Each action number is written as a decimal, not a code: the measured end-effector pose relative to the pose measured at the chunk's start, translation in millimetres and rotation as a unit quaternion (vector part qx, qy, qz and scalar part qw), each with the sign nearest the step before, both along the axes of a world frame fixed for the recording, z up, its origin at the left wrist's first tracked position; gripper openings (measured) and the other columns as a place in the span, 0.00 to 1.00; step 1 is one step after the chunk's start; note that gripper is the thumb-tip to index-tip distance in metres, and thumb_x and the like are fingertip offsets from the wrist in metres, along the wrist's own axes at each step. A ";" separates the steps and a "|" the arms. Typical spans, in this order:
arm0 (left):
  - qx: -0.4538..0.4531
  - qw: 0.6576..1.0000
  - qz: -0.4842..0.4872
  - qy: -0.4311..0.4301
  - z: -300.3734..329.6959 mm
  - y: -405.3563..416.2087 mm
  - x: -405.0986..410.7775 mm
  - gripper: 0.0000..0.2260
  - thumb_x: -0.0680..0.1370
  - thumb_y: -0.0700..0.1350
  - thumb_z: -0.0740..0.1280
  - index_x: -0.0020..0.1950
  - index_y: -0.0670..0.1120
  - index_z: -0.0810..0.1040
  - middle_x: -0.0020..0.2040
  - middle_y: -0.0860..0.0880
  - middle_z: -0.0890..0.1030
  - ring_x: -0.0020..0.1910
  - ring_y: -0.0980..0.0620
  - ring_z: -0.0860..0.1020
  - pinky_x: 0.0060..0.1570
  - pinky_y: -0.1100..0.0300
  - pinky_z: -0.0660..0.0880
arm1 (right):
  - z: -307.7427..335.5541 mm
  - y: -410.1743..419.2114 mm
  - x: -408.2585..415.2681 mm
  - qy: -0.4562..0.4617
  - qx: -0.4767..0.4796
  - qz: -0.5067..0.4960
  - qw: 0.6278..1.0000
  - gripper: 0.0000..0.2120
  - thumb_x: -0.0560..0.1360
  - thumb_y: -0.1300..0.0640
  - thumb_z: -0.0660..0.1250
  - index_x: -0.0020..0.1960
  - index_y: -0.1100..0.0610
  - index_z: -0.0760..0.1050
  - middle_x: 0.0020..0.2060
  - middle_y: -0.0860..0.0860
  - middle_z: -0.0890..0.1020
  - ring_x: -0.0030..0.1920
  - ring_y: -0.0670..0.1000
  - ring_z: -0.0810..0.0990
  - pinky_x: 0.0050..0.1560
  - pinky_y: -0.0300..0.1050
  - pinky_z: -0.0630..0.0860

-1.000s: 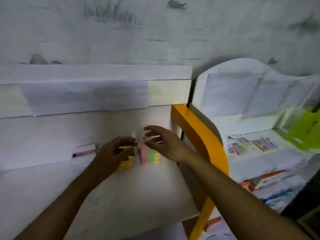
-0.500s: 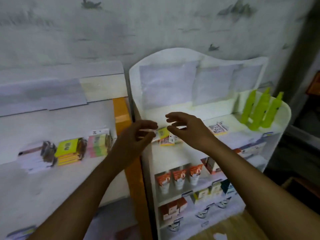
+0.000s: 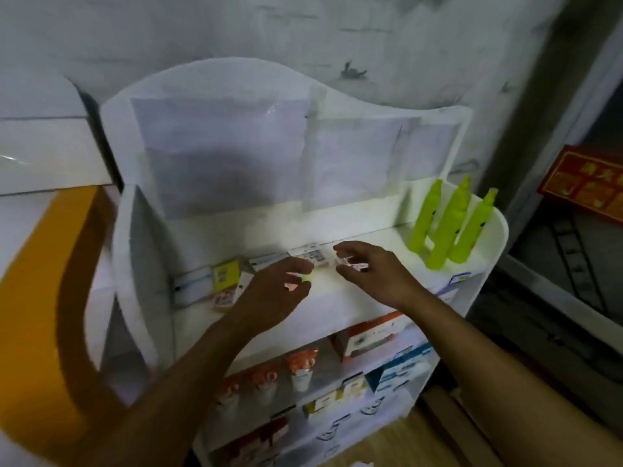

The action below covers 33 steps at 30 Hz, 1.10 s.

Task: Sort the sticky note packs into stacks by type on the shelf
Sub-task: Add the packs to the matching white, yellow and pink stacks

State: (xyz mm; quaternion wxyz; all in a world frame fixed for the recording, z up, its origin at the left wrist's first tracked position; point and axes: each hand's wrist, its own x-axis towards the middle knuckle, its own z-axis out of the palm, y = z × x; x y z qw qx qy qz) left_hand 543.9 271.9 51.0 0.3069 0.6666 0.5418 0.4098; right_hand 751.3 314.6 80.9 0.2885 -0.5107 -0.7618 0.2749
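Left hand [image 3: 273,291], fingers curled, pinches a small pink-and-green sticky note pack [image 3: 298,281] above the white curved-top shelf unit's [image 3: 337,291] top shelf. Right hand [image 3: 374,271] hovers beside it, fingers loosely spread over a red-edged flat pack [image 3: 352,264] (contact unclear); three smooth lime-green plastic bottles [image 3: 451,227] stand at the shelf's right end.

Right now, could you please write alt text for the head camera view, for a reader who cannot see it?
Two bare hands reach over the top shelf of a white display stand: the left hand pinches a small pink and green pack, while the right hand curls over another small pack. More packs lie at the left, and three green bottles stand at the right.
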 end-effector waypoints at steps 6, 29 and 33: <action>-0.021 0.999 0.002 0.026 -10.2 80.1 23.5 0.11 0.76 0.41 0.69 0.51 0.58 0.76 0.52 0.57 0.81 0.46 0.57 0.81 0.48 0.59 0.78 | -10.5 72.1 47.2 -0.031 -0.013 -0.030 0.999 0.17 0.74 0.55 0.71 0.63 0.51 0.76 0.55 0.46 0.81 0.55 0.48 0.80 0.56 0.43 0.76; -0.131 0.871 0.102 0.462 -81.7 173.1 57.4 0.27 0.77 0.60 0.60 0.73 0.51 0.62 0.77 0.47 0.60 0.74 0.44 0.60 0.72 0.44 0.58 | -106.2 195.4 76.2 -0.260 -0.057 0.173 0.948 0.40 0.65 0.41 0.76 0.73 0.45 0.64 0.76 0.44 0.60 0.72 0.51 0.62 0.72 0.46 0.62; -0.065 0.872 0.090 0.477 -85.7 165.3 62.8 0.24 0.75 0.64 0.61 0.67 0.53 0.68 0.69 0.49 0.72 0.66 0.49 0.70 0.68 0.47 0.64 | -104.0 196.2 73.6 -0.275 -0.037 0.160 0.947 0.35 0.66 0.38 0.73 0.70 0.45 0.69 0.73 0.47 0.68 0.69 0.52 0.69 0.69 0.47 0.66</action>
